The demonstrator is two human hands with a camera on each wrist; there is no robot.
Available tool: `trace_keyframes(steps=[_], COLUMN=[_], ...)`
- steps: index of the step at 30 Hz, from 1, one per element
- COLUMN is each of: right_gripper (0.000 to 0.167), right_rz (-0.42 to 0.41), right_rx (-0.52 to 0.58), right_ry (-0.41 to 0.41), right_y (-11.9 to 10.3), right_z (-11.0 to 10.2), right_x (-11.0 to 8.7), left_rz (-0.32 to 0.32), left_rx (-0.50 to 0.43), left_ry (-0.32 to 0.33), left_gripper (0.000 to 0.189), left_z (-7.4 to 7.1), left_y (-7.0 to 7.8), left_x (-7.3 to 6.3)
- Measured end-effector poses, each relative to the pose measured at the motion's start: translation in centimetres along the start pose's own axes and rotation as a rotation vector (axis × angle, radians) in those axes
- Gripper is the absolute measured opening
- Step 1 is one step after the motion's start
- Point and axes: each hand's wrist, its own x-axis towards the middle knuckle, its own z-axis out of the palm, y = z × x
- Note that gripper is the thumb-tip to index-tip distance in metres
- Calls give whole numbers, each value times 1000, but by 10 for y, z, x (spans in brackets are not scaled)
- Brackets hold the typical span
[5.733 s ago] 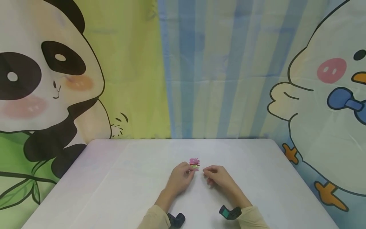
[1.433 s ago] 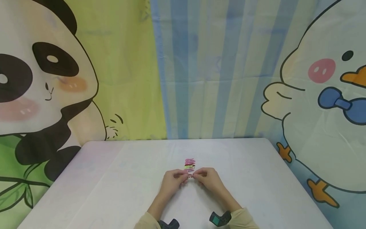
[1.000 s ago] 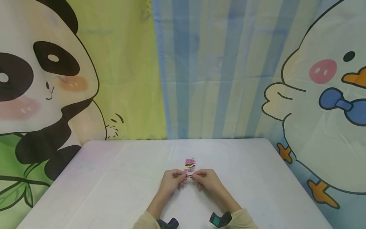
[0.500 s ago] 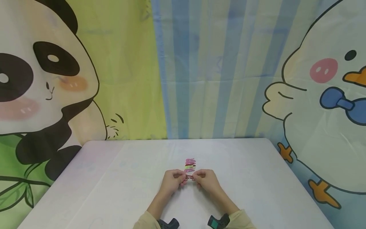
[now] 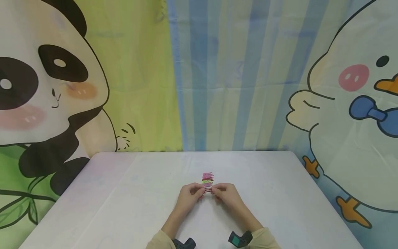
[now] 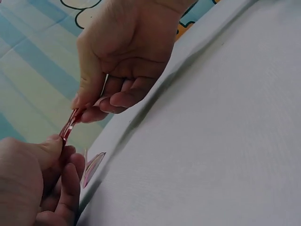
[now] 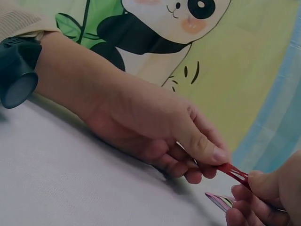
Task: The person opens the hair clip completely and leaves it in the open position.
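Observation:
Between my two hands is a red snap hair clip, its slotted body showing in the right wrist view as a slim red clip. My left hand pinches one end with thumb and forefinger. The opposite end is pinched by my right hand, and the fingertips hide both ends. Just beyond the hands, a short row of hair clips in pink, red and yellow-green lies on the white table. In the left wrist view, part of that row of clips shows behind the left fingers.
The white table reaches back to a printed curtain with a panda and a white bird. Dark camera mounts sit at both wrists, the right mount showing a green patch.
Earlier the left hand was at the row and the right hand stood apart from it. Now both hold the red hair clip in front of the row, slightly nearer to it than half a second ago.

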Motion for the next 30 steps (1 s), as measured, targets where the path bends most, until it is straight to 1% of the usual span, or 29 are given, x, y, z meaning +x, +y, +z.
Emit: trace_keyframes(steps=[2,5,7,9,11,14,19,23,27,30], right_gripper=[26,28,29,30,31,33,34,35,33,32], right_rz=[5,12,12,10,12,16,26,15,18,31], right_rx=[14,23,24,17,14,8,-2,-19,-34,-43], right_ry=[2,7,9,7,3,-4,-12,-18,-35,-34], right_y=[-1,-3,-3,-3,-2,-3,-5,-6,-4,-1], right_z=[-1,-3,-3,-3,-3,-3,-3,-3,-5,-8], right_x=[1,1,1,2,2,1,0,-1,-1,1], left_rz=[83,235,316,370,401,424,438,476,518,527], left_rx=[112,283,360,395,411,421,440,459,458,462], left_ry=[34,93,117,128,136,142,154,171,185,187], left_gripper=[19,18,22,25,25,25,25,25,25,23], left_z=[1,3,4,5,5,5,5,5,5,7], left_y=[-2,-3,-3,-2,0,3,6,6,2,-1], left_x=[-1,-2,-3,-3,-3,-4,-6,-6,-5,-4])
